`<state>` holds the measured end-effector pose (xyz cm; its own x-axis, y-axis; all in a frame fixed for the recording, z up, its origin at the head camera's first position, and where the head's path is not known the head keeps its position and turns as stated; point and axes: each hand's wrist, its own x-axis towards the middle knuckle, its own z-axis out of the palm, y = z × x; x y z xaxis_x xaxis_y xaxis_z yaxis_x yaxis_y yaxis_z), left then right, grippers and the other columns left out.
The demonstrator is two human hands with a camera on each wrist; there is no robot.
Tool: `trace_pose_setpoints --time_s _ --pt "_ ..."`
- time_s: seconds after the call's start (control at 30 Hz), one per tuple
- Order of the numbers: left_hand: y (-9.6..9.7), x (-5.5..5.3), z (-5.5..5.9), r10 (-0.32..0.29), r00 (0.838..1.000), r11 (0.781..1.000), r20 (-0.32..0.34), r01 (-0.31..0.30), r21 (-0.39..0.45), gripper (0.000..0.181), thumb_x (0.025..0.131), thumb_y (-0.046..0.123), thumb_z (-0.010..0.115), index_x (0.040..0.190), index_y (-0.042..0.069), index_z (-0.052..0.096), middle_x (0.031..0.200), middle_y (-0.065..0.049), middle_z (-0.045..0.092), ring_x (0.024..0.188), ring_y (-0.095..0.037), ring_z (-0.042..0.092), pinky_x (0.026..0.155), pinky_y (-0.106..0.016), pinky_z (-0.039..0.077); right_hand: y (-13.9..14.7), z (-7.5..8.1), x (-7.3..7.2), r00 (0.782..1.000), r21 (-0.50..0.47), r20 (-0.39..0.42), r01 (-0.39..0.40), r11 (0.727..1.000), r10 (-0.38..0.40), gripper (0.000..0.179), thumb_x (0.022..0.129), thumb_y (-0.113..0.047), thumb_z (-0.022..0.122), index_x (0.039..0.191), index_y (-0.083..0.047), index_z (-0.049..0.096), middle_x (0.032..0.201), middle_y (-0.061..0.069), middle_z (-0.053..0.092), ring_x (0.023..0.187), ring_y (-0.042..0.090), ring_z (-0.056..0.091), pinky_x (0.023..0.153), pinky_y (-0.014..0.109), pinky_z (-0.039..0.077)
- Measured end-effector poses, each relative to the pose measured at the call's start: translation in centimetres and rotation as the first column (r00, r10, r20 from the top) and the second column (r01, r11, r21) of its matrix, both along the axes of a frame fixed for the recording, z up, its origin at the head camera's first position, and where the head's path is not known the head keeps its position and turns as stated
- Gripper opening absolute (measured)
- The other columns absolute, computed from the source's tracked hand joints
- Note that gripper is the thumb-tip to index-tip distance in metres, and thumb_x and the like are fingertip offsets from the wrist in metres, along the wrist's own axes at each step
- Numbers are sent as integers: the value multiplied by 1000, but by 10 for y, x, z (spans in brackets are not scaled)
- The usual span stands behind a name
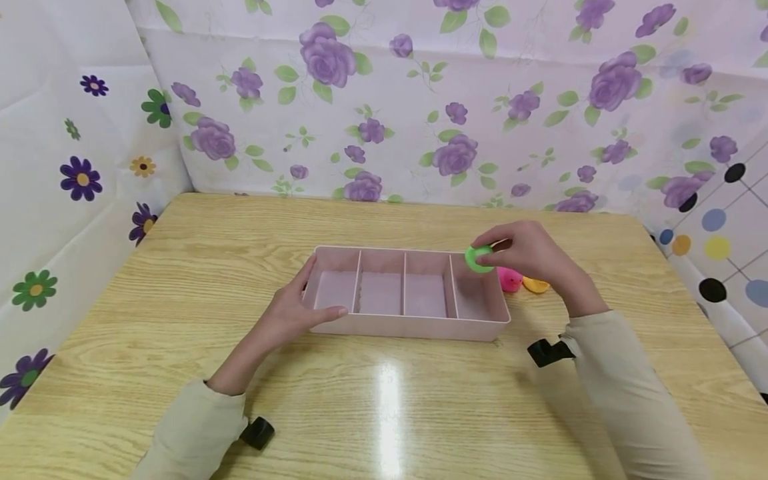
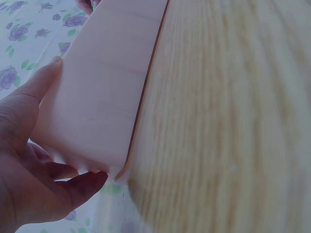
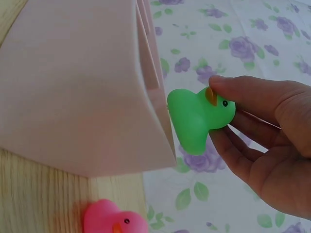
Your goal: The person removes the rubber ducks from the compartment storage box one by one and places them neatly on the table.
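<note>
A pale pink box (image 1: pixel 414 325) with upright dividers stands on the table. My left hand (image 1: pixel 290 308) grips its left end, the thumb over the front rim and the fingers along the end wall, as the left wrist view shows from close by. My right hand (image 1: pixel 528 250) pinches a green toy duck (image 3: pixel 197 121) by its head, between thumb and fingertips. That duck is at the rim of the box's rightmost compartment. Beside the box's right end sit a pink toy duck (image 1: pixel 510 279) and a yellow toy (image 1: pixel 536 285), partly hidden by the box and the right arm.
The wooden table (image 1: pixel 336 407) reaches back to a flowered cloth (image 1: pixel 396 100). More patterned cloth hangs at the left side, and a dotted sheet (image 1: pixel 726 247) is at the right. Black wrist pieces (image 1: pixel 547 352) stick out from both sleeves.
</note>
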<state>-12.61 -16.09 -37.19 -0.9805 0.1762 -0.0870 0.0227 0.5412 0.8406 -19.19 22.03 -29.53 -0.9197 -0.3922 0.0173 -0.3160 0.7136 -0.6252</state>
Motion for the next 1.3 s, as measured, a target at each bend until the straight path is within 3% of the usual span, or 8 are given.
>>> trace_pose_setpoints --time_s 0.3,0.53,0.87,1.13,1.3 --pt "0 1 0 2 1000 1000 9 -1 -3 113 77 42 80 157 16 5 148 -25 34 119 -38 50 88 -50 48 17 6 4 1000 20 -22 -10 1000 10 29 85 -22 76 108 -5 74 108 12 70 92 26 66 79 39 53" --pt "1 0 0 0 1000 1000 5 0 -8 113 77 42 80 157 16 5 150 -25 32 120 -39 48 90 -52 46 32 7 5 999 36 -14 36 999 -35 30 87 -26 74 110 -7 73 110 12 69 92 26 65 79 38 53" --pt "0 1 1 3 1000 1000 6 -3 -13 113 77 42 80 157 16 5 151 -25 29 124 -40 45 92 -55 44 57 6 4 996 40 -17 84 996 -83 33 88 -27 73 113 -6 72 110 14 68 93 26 63 73 24 51" --pt "0 2 1 6 1000 1000 14 -6 -11 113 78 44 79 157 17 4 153 -24 25 128 -41 41 93 -56 43 82 1 2 986 75 39 160 984 -163 45 88 -38 72 119 -6 69 115 16 65 95 27 63 76 33 51" --pt "1 1 1 5 1000 1000 13 -4 -16 113 77 44 79 157 17 4 154 -24 25 129 -42 40 94 -56 42 101 -3 0 978 91 68 189 978 -196 52 89 -41 70 124 -4 66 123 20 61 107 35 57 86 49 47"
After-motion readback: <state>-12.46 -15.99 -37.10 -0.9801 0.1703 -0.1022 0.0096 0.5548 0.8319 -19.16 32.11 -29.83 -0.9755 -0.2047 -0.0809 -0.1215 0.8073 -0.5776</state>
